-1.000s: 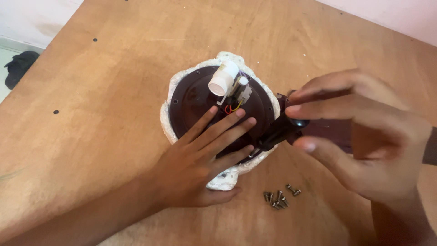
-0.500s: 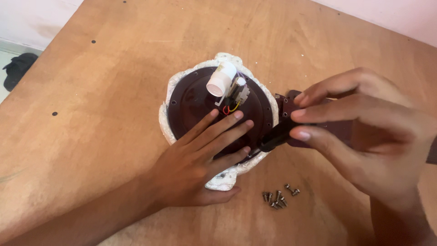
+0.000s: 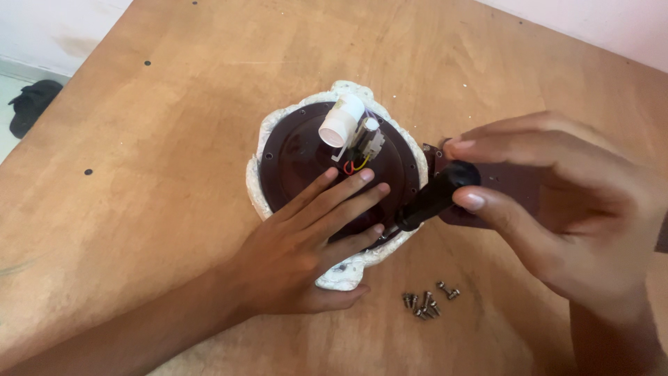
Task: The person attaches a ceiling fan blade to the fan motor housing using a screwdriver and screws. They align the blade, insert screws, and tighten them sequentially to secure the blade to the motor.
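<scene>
Round dark-brown plate (image 3: 299, 150) sits mid-table (image 3: 174, 139) on a lumpy white casing (image 3: 259, 163), rim w/ small screw holes. White plastic cylinder (image 3: 341, 122) + small connector w/ red/yellow wires (image 3: 358, 163) at approx 12 o'clock of plate. Left hand (image 3: 306, 244) flat on plate, fingers spread, pressing from 6 o'clock. Right hand (image 3: 557, 202) at 3 o'clock, fingertips pinched round black screwdriver handle (image 3: 435, 198). Loose screws (image 3: 426, 301) at 5 o'clock.

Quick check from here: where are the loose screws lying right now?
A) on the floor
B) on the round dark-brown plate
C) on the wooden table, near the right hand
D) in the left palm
C: the loose screws lie in a small cluster on the bare wooden table, just beside the right hand.
</scene>
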